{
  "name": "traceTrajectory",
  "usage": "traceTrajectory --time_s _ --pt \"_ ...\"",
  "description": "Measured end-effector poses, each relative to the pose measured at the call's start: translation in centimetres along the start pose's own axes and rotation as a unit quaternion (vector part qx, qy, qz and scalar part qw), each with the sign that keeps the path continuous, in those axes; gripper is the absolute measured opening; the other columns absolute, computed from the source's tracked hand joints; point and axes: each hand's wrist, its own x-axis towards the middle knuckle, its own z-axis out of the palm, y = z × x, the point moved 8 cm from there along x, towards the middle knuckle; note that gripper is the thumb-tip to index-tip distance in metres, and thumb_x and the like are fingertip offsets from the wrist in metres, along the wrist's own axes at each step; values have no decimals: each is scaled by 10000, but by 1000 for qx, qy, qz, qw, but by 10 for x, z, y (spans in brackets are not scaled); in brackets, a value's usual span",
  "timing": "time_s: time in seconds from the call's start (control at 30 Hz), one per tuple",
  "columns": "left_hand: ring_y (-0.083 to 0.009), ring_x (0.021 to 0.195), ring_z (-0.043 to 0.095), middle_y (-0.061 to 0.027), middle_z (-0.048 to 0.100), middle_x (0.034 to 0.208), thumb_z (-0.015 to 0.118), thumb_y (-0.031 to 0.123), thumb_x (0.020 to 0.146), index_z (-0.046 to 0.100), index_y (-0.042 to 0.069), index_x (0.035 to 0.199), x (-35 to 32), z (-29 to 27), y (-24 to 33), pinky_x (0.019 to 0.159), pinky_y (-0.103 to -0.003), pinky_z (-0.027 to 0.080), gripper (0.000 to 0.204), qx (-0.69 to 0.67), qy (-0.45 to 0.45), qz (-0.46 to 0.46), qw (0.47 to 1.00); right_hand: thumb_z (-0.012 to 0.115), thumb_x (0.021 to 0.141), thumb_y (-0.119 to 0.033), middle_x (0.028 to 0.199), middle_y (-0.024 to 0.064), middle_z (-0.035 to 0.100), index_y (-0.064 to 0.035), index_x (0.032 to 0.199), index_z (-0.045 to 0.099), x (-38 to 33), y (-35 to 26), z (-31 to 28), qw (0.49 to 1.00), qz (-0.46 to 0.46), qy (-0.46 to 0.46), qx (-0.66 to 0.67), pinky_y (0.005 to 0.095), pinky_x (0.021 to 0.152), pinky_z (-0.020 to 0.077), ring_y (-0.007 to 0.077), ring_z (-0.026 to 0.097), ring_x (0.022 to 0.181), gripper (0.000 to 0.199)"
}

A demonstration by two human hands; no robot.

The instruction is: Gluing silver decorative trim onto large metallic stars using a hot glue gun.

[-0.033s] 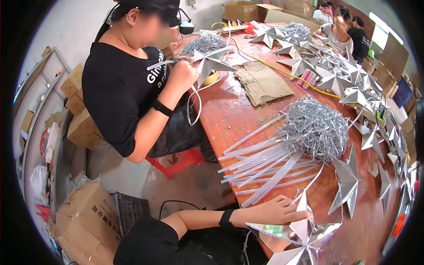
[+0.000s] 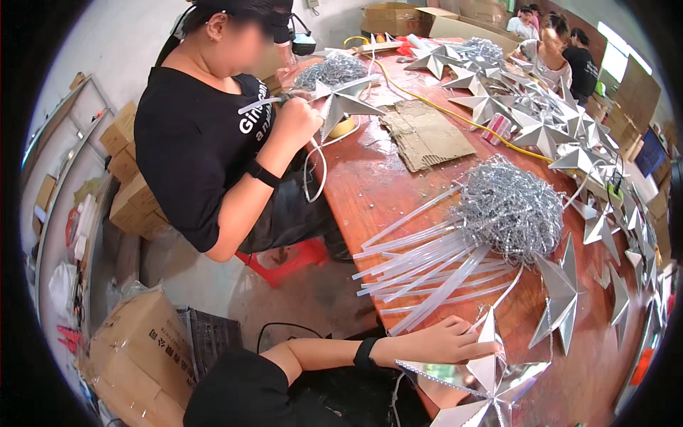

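Note:
My left hand (image 2: 445,341), with a black band at the wrist, reaches over the table's near edge. Its fingers are closed at the upper point of a silver five-pointed star (image 2: 469,413). Mirror-like facets and a sparkling bead trim mark this star, whose lower part leaves the picture. A thin white cord (image 2: 506,290) runs down from the tinsel pile to my fingers; its end is hidden there. Right of my hand a second silver star (image 2: 558,302) stands tilted. I cannot see my right hand; behind the star a skin-toned patch is too hidden to tell.
Clear glue sticks (image 2: 427,277) lie beside a tangled silver bead pile (image 2: 509,206). Flattened cardboard (image 2: 427,135) and a yellow cable (image 2: 455,110) cross the table (image 2: 370,185). A co-worker (image 2: 206,142) holds another star (image 2: 341,99). Many stars (image 2: 544,132) crowd the far right.

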Motion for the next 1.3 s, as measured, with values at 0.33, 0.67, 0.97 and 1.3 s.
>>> traceTrajectory --time_s 0.33,0.67,0.97,1.3 --pt "-226 876 488 -86 491 918 581 245 815 361 135 1371 1 -2 3 846 -360 381 608 -12 50 11 999 565 885 -241 798 160 585 -9 844 578 16 11 43 996 -39 -41 68 384 616 449 271 553 694 236" --pt "-258 950 478 -126 484 984 540 203 864 298 139 1417 0 1 1 901 -388 364 607 -56 -7 -6 998 555 879 -223 789 156 580 -6 845 576 17 6 67 989 -67 -77 112 385 617 446 273 551 693 221" --pt "-222 900 479 -71 483 915 664 306 755 328 124 1391 1 -8 4 850 -353 373 742 -15 47 12 999 545 873 -207 781 153 575 -4 846 575 17 1 79 982 -85 -97 138 385 618 444 274 549 693 208" --pt "-264 949 465 -129 464 1000 580 268 833 283 151 1420 2 -6 1 909 -404 355 668 -72 14 2 997 535 867 -190 773 149 570 -1 847 574 32 -5 101 970 -116 -123 173 385 620 441 275 546 692 194"
